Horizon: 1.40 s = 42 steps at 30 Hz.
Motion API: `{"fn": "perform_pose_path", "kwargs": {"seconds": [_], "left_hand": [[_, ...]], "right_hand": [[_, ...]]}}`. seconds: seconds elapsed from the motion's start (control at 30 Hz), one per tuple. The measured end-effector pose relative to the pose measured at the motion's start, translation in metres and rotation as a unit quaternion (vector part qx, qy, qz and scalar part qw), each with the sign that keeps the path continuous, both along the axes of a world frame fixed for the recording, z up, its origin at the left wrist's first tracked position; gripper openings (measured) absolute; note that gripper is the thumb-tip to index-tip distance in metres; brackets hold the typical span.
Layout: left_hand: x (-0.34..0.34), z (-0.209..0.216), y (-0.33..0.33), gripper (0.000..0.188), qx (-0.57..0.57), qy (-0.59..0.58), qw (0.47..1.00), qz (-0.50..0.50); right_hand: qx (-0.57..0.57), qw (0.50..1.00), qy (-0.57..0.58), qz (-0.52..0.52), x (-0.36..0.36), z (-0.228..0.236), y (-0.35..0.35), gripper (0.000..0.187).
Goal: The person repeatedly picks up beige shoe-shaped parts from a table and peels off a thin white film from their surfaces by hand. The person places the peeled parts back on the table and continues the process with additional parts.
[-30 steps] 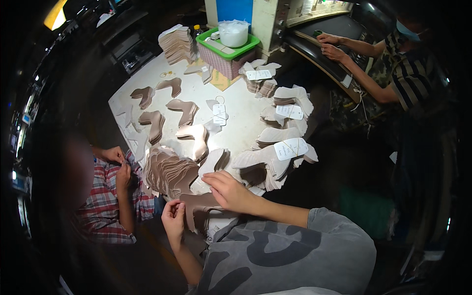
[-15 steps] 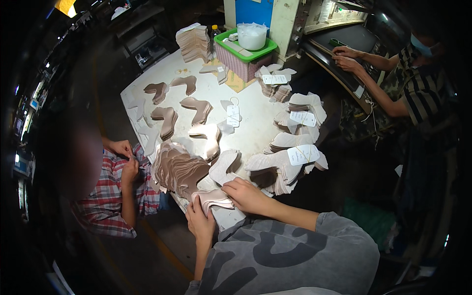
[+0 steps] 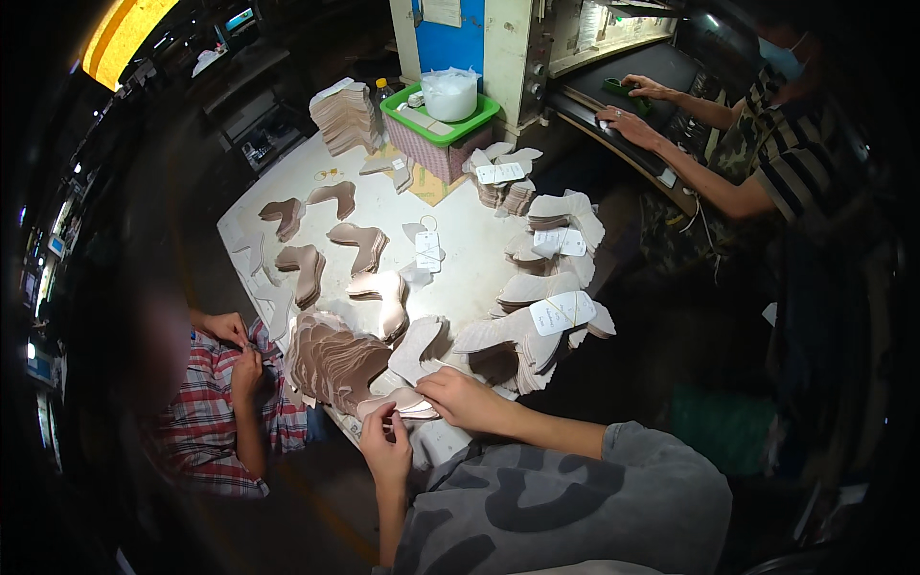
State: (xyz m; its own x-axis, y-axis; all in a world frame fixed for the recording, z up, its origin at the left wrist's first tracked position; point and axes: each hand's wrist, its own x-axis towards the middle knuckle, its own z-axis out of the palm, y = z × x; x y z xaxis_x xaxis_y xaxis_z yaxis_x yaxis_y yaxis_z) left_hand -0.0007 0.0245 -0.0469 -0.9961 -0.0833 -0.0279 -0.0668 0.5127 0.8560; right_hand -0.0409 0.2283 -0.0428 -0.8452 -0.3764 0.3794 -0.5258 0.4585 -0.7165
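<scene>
At the table's near edge lies a small stack of curved beige cut pieces (image 3: 395, 399), thin and layered like sheet material. My right hand (image 3: 467, 400) grips its right end, fingertips on top. Beside its left end is my left hand (image 3: 387, 450), fingers curled and thumb apart, with nothing visible between them. A large fanned pile of brown-beige pieces (image 3: 331, 359) sits just beyond, to the left. Behind my right hand is a pale curved stack (image 3: 418, 347).
Tagged pale stacks (image 3: 517, 337) line the table's right side. Smaller brown stacks (image 3: 305, 273) stand on the white table (image 3: 331, 216). A green tray (image 3: 460, 132) tops a box at the back. One person (image 3: 225, 383) sits left; another (image 3: 738, 187) works at the right.
My left hand has come off the left end of the small stack and drawn back slightly. My right hand remains on its right end. The whole view has shifted a little.
</scene>
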Motion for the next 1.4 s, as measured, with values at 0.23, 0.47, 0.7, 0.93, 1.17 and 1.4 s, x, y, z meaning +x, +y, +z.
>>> {"fn": "perform_pose_path", "kwargs": {"seconds": [0.23, 0.47, 0.7, 0.93, 1.17, 1.4], "left_hand": [[-0.008, -0.01, 0.022, 0.044, -0.092, 0.108, 0.979, -0.147], [-0.009, -0.014, 0.018, 0.033, -0.029, 0.084, 0.987, -0.135], [-0.009, 0.0, 0.008, 0.042, 0.503, -0.058, 0.862, 0.006], [-0.014, 0.024, -0.004, 0.034, 0.717, 0.011, 0.694, 0.063], [-0.017, 0.039, 0.003, 0.029, 0.697, 0.043, 0.707, 0.111], [-0.008, 0.044, 0.013, 0.026, 0.649, -0.037, 0.758, 0.045]], "right_hand": [[-0.072, 0.992, 0.055, -0.09, -0.004, 0.039, -0.014, 0.028], [-0.215, 0.963, -0.098, -0.13, -0.002, 0.055, -0.011, 0.023], [-0.395, 0.89, -0.195, -0.116, -0.008, 0.033, -0.02, 0.018], [-0.37, 0.881, -0.289, -0.06, 0.001, 0.034, -0.036, 0.023], [-0.262, 0.909, -0.324, -0.016, 0.0, 0.042, -0.041, 0.015], [-0.119, 0.987, -0.107, 0.032, 0.001, 0.058, -0.041, 0.012]]}}
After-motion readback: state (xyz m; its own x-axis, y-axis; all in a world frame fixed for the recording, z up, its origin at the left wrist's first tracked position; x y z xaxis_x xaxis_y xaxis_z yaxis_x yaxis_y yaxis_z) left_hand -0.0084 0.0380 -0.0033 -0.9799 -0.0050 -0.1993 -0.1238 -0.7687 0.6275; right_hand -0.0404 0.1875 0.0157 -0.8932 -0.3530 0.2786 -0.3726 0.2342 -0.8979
